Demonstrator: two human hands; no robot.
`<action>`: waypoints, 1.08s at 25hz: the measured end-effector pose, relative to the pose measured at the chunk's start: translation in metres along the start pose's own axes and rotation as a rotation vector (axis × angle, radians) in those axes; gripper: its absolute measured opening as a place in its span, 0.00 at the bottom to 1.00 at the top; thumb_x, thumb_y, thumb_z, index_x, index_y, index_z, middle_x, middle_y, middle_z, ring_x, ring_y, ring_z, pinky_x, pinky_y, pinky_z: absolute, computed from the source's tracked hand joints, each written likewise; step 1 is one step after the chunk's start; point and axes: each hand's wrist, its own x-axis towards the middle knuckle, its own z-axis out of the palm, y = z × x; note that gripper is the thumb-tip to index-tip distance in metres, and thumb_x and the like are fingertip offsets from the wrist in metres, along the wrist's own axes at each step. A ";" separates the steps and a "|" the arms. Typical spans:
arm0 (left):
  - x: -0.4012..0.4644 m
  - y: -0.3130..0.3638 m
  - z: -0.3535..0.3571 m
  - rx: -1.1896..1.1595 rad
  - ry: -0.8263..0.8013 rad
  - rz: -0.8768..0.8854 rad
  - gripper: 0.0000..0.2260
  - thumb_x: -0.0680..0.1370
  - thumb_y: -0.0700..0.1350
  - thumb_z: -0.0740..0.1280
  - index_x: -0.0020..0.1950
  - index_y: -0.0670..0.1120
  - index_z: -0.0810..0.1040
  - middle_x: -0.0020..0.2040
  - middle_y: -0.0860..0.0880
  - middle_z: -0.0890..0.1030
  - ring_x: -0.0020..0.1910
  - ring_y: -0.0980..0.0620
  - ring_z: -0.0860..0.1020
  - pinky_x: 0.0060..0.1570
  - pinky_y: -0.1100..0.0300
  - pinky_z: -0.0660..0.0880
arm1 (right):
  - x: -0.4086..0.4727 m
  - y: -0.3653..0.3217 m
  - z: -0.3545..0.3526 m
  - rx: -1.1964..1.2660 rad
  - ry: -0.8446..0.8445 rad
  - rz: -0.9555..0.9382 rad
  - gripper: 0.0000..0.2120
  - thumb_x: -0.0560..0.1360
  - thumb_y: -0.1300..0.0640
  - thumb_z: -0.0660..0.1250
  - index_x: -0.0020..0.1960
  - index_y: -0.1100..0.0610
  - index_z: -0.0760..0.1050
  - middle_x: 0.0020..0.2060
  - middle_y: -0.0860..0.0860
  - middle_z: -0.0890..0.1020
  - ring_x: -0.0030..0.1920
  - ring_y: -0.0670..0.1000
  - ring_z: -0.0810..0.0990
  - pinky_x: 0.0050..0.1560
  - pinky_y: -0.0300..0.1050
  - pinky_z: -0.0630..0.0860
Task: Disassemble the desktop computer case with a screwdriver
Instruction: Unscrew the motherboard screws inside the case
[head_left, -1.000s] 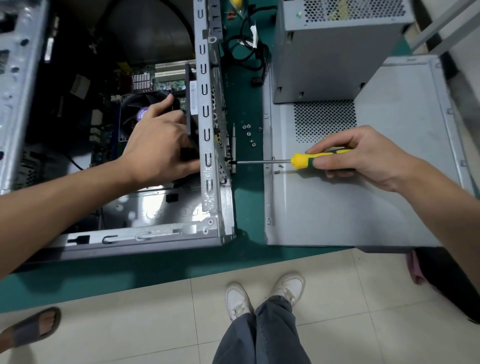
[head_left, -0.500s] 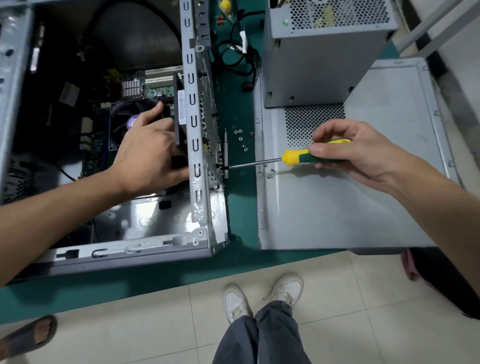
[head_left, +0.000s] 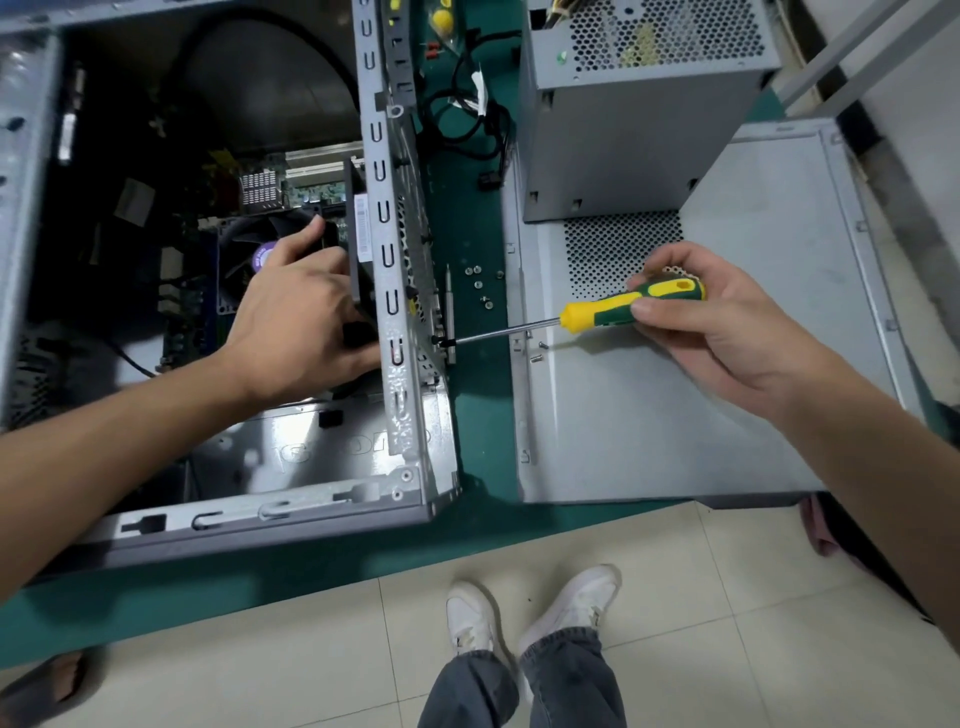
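One open case (head_left: 249, 478) lies left on the green worktop (head_left: 467, 218); the left hand (head_left: 306, 322) grips its black fan (head_left: 358, 260). One screwdriver (head_left: 597, 312), pinched by the right hand (head_left: 727, 322), meets the case's rear wall. Two screws (head_left: 540, 351) lie on one panel (head_left: 675, 415).

The case (head_left: 311, 499) occupies the left of the frame, the side panel (head_left: 675, 415) lies flat at right, and the power supply (head_left: 623, 130) stands on the panel's upper part. Loose screws (head_left: 475, 283) lie between case and panel, cables (head_left: 467, 119) above them.
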 end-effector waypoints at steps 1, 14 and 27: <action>0.001 0.001 -0.001 0.002 0.013 0.003 0.34 0.79 0.66 0.51 0.34 0.42 0.83 0.34 0.43 0.81 0.48 0.42 0.76 0.67 0.45 0.61 | 0.000 0.000 0.001 -0.052 0.024 0.041 0.07 0.72 0.61 0.71 0.46 0.53 0.75 0.42 0.53 0.80 0.39 0.50 0.80 0.43 0.43 0.80; -0.001 -0.002 -0.001 0.029 -0.009 -0.013 0.22 0.73 0.60 0.59 0.39 0.45 0.85 0.37 0.45 0.82 0.48 0.41 0.78 0.70 0.44 0.59 | -0.001 -0.010 0.005 -0.606 0.061 0.151 0.16 0.80 0.43 0.61 0.43 0.55 0.73 0.27 0.53 0.73 0.24 0.50 0.66 0.25 0.39 0.62; -0.001 -0.002 0.001 0.037 0.005 0.002 0.23 0.74 0.59 0.59 0.40 0.44 0.85 0.36 0.43 0.82 0.46 0.38 0.81 0.68 0.43 0.61 | 0.002 -0.013 -0.002 -0.080 -0.044 0.047 0.13 0.69 0.67 0.69 0.48 0.53 0.73 0.39 0.51 0.77 0.35 0.48 0.76 0.37 0.39 0.76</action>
